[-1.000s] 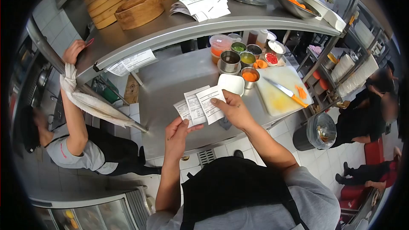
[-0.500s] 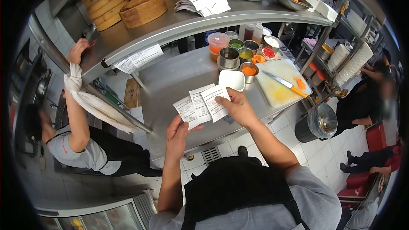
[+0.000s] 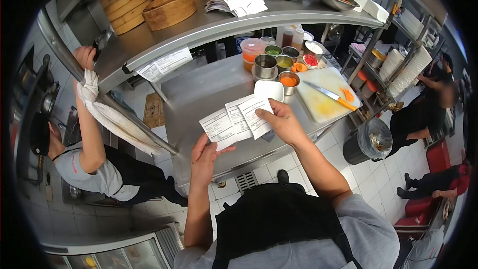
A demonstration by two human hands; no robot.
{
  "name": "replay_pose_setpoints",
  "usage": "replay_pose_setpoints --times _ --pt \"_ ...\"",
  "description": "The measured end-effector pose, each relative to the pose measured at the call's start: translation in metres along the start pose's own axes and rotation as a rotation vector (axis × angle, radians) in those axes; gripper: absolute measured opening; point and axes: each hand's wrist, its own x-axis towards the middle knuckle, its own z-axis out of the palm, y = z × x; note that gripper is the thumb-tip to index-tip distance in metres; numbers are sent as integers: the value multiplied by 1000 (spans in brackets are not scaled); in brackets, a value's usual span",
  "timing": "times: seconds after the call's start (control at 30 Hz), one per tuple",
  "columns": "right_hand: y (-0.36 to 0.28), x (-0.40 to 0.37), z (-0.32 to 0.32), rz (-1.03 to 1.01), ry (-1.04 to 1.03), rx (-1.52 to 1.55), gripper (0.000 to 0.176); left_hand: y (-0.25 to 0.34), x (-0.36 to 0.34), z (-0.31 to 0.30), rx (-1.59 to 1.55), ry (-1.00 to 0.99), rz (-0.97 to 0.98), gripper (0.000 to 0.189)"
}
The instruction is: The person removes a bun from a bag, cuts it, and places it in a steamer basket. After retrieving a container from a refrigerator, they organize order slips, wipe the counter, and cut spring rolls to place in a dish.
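Observation:
Several printed order slips (image 3: 218, 128) are fanned out in front of me above the steel table (image 3: 191, 99). My left hand (image 3: 203, 158) pinches the lower edge of the leftmost slip between thumb and fingers. On the other side, my right hand (image 3: 286, 124) grips the rightmost slip (image 3: 258, 114), thumb on its face. The middle slip lies partly hidden between these two. Just beyond my right hand, a white square dish (image 3: 269, 90) rests on the table.
A knife (image 3: 331, 95) with an orange handle lies on a cutting board (image 3: 318, 112) beside metal pots of ingredients. Overhead, a shelf (image 3: 199, 32) bears bamboo steamers (image 3: 170, 10) and a stack of slips (image 3: 236, 0). Co-workers stand left and right; a lined bin (image 3: 356, 149) is at right.
The left slip has spread slightly away from the others and turned flatter. At the left, the co-worker's hand has shifted from the shelf edge toward the post.

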Motion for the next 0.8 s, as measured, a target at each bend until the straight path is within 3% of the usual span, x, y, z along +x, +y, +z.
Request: replay_pose_setpoints --times 0.8 --pt "-10 -8 -5 -29 25 -10 19 -2 -1 6 2 -49 35 47"
